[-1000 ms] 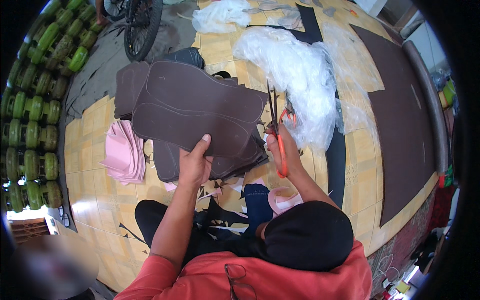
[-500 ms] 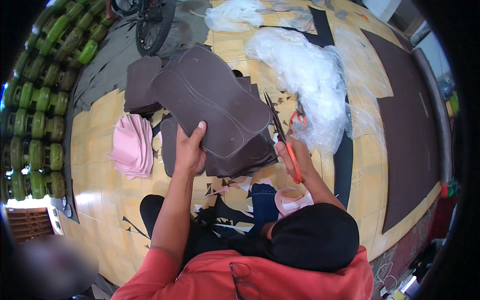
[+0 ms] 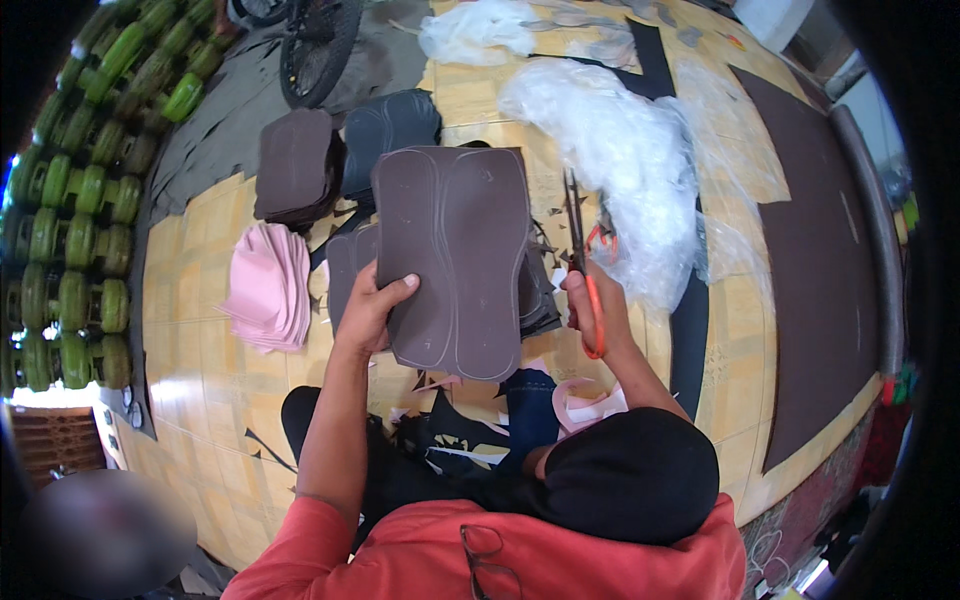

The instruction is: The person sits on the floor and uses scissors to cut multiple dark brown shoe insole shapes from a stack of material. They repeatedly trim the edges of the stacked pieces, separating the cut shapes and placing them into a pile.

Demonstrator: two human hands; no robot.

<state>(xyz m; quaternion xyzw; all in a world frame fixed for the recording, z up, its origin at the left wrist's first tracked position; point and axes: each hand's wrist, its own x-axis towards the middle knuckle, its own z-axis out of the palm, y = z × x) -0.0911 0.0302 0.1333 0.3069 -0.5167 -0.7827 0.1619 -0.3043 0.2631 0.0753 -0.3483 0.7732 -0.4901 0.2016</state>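
A brown sheet [image 3: 455, 260] with pale curved outlines drawn on it is held up in front of me. My left hand [image 3: 372, 308] grips its left edge, the thumb lying on top. In my right hand [image 3: 598, 300] is a pair of scissors [image 3: 574, 225] with orange handles, its blades pointing away from me, just right of the sheet. Behind and under the sheet, more dark pieces [image 3: 345, 270] lie on the floor, mostly hidden. Farther off stand a stack of brown cut pieces [image 3: 295, 165] and a stack of dark grey ones [image 3: 392, 130].
Pink sheets [image 3: 268, 288] lie in a stack at the left. Crumpled clear plastic [image 3: 620, 150], with orange handles beside it, covers the right middle. A large brown sheet [image 3: 820, 300] lies far right. Green gas cylinders [image 3: 75, 240] line the left; a bicycle wheel [image 3: 320, 50] stands behind.
The brown sheet has turned upright and come lower, nearer to me, uncovering the dark grey stack behind. The scissors have shifted slightly right and swung more upright.
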